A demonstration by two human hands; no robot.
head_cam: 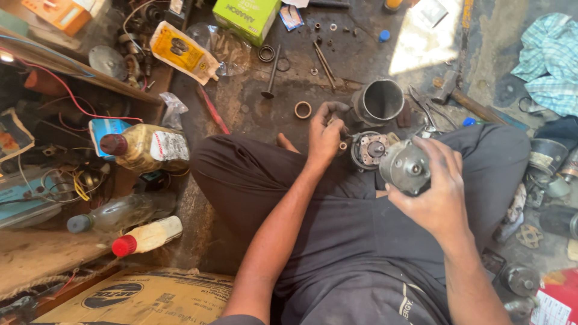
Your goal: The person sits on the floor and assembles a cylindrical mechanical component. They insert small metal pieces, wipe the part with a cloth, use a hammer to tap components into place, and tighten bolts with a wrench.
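I sit cross-legged on a grimy workshop floor. My right hand (435, 191) grips a round grey metal motor housing (406, 166) above my lap. Just left of it sits a dark round motor part (368, 150) with copper-coloured pieces showing. My left hand (325, 133) reaches down beside that part, fingers pinched on a small ring-shaped piece (342, 145). An open metal cylinder (379, 101) stands on the floor just beyond both hands.
A brown ring (303, 109), a valve stem (271, 73), pliers (425, 108) and a hammer (460, 97) lie on the floor ahead. Bottles (141, 146) and a red-capped bottle (147, 236) sit left. A cardboard box (144, 298) is near left; a checked cloth (549, 60) far right.
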